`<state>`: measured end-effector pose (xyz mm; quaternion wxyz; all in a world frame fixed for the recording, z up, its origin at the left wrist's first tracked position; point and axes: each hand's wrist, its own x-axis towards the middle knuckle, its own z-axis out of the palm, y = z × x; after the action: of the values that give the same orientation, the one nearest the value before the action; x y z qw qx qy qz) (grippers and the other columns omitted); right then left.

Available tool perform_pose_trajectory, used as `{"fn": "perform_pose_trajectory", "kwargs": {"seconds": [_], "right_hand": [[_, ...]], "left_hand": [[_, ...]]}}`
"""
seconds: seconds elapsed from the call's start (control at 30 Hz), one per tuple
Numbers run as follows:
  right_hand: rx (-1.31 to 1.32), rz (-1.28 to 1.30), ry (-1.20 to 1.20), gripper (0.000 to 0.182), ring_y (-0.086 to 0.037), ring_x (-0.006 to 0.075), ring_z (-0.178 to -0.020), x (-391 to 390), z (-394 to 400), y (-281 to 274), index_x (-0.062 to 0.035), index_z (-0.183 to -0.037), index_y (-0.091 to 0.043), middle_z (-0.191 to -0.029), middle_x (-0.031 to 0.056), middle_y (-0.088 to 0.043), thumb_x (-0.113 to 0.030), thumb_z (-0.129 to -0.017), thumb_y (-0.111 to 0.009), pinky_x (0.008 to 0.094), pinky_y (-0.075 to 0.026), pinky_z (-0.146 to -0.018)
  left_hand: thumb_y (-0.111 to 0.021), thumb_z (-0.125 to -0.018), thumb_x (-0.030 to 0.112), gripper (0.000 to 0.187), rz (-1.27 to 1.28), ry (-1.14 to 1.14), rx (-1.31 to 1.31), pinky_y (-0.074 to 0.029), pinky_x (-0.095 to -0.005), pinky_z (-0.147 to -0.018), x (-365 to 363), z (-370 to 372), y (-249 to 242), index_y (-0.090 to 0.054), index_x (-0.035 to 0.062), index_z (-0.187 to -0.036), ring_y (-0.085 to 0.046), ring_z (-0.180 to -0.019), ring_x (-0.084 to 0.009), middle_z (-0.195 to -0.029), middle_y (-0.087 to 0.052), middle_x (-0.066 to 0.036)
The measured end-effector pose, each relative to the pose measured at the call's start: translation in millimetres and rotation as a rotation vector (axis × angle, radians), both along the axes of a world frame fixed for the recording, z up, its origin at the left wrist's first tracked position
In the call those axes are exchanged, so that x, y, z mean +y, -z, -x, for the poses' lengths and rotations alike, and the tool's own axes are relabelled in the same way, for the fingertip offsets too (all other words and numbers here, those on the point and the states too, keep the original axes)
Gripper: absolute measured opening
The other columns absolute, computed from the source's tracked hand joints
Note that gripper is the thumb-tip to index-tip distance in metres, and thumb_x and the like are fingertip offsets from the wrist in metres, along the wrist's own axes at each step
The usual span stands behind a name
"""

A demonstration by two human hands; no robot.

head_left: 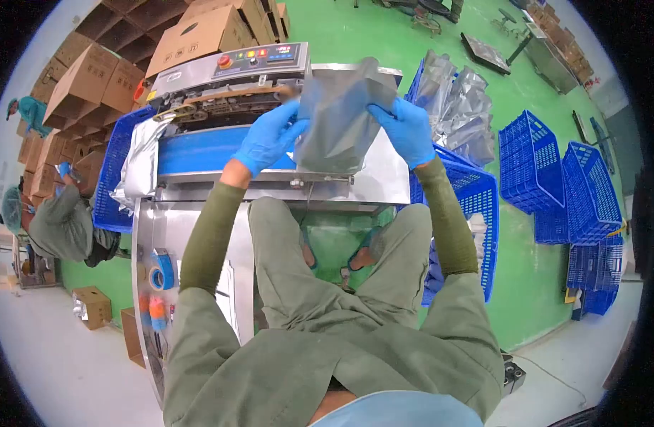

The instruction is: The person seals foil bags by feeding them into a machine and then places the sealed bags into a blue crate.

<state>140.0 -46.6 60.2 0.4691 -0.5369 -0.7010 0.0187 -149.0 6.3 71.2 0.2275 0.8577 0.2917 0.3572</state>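
A silvery-grey bag (337, 132) hangs between my two blue-gloved hands, over the front of a steel machine. My left hand (271, 136) pinches its left edge, while my right hand (404, 128) grips its upper right side. Behind my left hand is the sealing machine (227, 71) with a lit control panel, and its blue conveyor belt (202, 151) runs below. At the belt's left end lies a silver bag (140, 158). More silvery bags (466, 107) are heaped in a blue basket beyond my right hand.
A blue basket (489, 213) stands right of my legs, and further blue baskets (530, 162) are on the green floor. Cardboard boxes (85, 82) are stacked at the back left. Two co-workers (63, 220) are at the left. Tape (157, 278) lies on the steel table (191, 220).
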Motion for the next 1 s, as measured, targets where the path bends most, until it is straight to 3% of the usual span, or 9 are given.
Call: {"fn": "perform_pose_trajectory", "kwargs": {"seconds": [0.1,0.17,0.2,0.3,0.33,0.43,0.57,0.63,1.0], "right_hand": [[-0.364,-0.24,0.088,0.012,-0.06,0.0112,-0.065,-26.9,-23.4,-1.1,-0.0039,-0.087,-0.066,-0.076,0.0076,-0.064,-0.014,-0.084,-0.07,0.0302,-0.047,-0.058],[-0.207,-0.306,-0.005,0.012,-0.065,0.0142,-0.073,-33.6,-16.0,1.2,-0.0046,-0.093,-0.068,-0.084,0.0098,-0.067,-0.01,-0.083,-0.07,0.0303,-0.049,-0.061],[-0.043,-0.294,-0.039,0.014,-0.065,0.0144,-0.073,-33.2,-4.5,4.0,-0.0043,-0.095,-0.068,-0.086,0.0099,-0.067,-0.009,-0.083,-0.07,0.03,-0.049,-0.062],[0.235,-0.156,-0.044,0.016,-0.061,0.0121,-0.072,-35.1,6.3,19.0,-0.001,-0.098,-0.068,-0.086,0.0079,-0.067,-0.007,-0.084,-0.068,0.027,-0.048,-0.064],[0.326,-0.082,0.032,0.016,-0.06,0.0115,-0.071,-36.0,14.0,17.8,0.0,-0.099,-0.068,-0.085,0.0075,-0.067,-0.007,-0.084,-0.068,0.0263,-0.047,-0.064],[0.526,0.173,0.082,0.017,-0.056,0.0102,-0.065,-20.4,14.2,10.7,0.0023,-0.091,-0.068,-0.074,0.0053,-0.064,-0.013,-0.089,-0.061,0.0249,-0.044,-0.06],[0.692,0.493,0.071,0.027,-0.053,0.0113,-0.055,37.9,6.4,57.3,0.0017,-0.08,-0.067,-0.064,0.0038,-0.058,-0.023,-0.088,-0.058,0.0278,-0.042,-0.05],[0.558,0.499,0.09,0.039,-0.054,0.0186,-0.051,66.9,6.9,99.6,0.0059,-0.07,-0.062,-0.061,0.0168,-0.059,-0.031,-0.083,-0.057,0.0362,-0.044,-0.052],[0.75,0.464,-0.062,0.029,-0.055,0.0174,-0.051,125.4,72.7,134.0,0.0005,-0.074,-0.062,-0.061,0.0091,-0.059,-0.026,-0.086,-0.06,0.0334,-0.046,-0.05]], "left_hand": [[-0.061,-0.087,0.016,0.016,-0.412,-0.138,0.142,-0.051,-0.04,-0.065,7.4,15.5,3.4,-0.059,0.0092,-0.101,-0.06,-0.08,-0.032,-0.089,-0.062,-0.01],[-0.061,-0.086,0.014,0.018,-0.579,-0.115,0.149,-0.05,-0.0406,-0.065,7.2,23.2,10.4,-0.061,0.0094,-0.104,-0.061,-0.08,-0.0315,-0.093,-0.064,-0.009],[-0.062,-0.086,0.014,0.017,-0.66,-0.103,-0.037,-0.049,-0.0343,-0.06,10.8,15.6,15.5,-0.064,0.0071,-0.103,-0.062,-0.068,-0.0225,-0.087,-0.065,-0.008],[-0.063,-0.088,0.014,0.014,0.185,-0.265,-0.489,-0.045,-0.0279,-0.056,-13.5,-12.2,37.2,-0.068,0.0035,-0.096,-0.054,-0.061,-0.0095,-0.076,-0.064,-0.005],[-0.062,-0.09,0.018,0.019,0.176,-0.329,-0.605,-0.041,-0.0254,-0.055,-20.2,-26.7,28.2,-0.068,-0.0001,-0.086,-0.045,-0.062,-0.0037,-0.064,-0.058,-0.001],[-0.06,-0.091,0.019,0.024,0.342,-0.379,-0.445,-0.041,-0.0269,-0.054,-7.1,-29.5,19.0,-0.066,-0.0014,-0.08,-0.045,-0.06,-0.0053,-0.063,-0.057,-0.001],[-0.06,-0.084,0.02,0.027,0.824,-0.443,-0.33,-0.044,-0.0319,-0.054,56.1,-29.2,95.7,-0.062,-0.0047,-0.072,-0.055,-0.053,-0.0171,-0.058,-0.058,-0.009],[-0.06,-0.082,0.021,0.028,0.627,-0.469,-0.271,-0.046,-0.0351,-0.058,84.5,-19.5,147.0,-0.065,-0.0057,-0.076,-0.06,-0.057,-0.0223,-0.063,-0.063,-0.013],[-0.062,-0.081,0.027,0.031,0.499,-0.64,-0.23,-0.047,-0.0368,-0.066,122.1,54.9,170.7,-0.069,-0.0039,-0.084,-0.063,-0.067,-0.0244,-0.078,-0.069,-0.017]]}}
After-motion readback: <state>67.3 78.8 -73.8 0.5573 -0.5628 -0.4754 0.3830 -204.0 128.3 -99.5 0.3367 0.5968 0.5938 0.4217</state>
